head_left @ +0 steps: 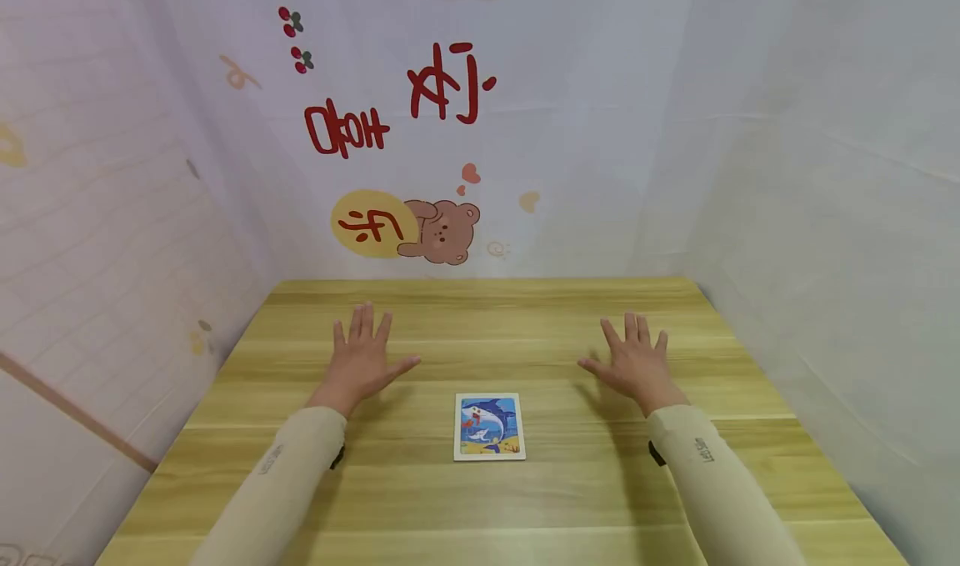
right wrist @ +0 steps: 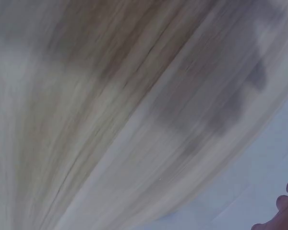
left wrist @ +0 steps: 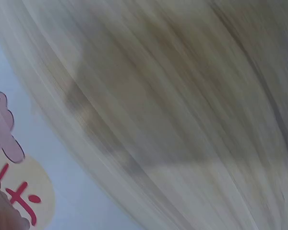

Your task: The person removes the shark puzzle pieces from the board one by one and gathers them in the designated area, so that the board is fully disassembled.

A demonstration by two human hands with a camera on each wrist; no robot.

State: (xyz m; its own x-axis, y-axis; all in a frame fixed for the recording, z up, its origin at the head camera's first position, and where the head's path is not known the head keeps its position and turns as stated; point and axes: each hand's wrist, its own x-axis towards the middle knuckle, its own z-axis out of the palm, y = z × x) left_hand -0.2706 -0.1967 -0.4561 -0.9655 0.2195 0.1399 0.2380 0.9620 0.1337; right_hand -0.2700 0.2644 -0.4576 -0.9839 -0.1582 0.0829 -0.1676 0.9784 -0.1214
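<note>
Apparently nothing done yet: pic card (head_left: 490, 427) lay untouched.
L hand (head_left: 358, 368) & R hand (head_left: 636, 369) were empty, fingers spread wide; card sat flat on table (head_left: 487, 512) btwn them, w/ all handling seemingly left.

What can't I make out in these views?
Left hand: left wrist view, mostly cut off by lower left corner.
Right hand: right wrist view, mostly cut off by lower right corner.
Card: head view, underside hidden against the table.
Sleeves: head view, cut off by the bottom edge.
</note>
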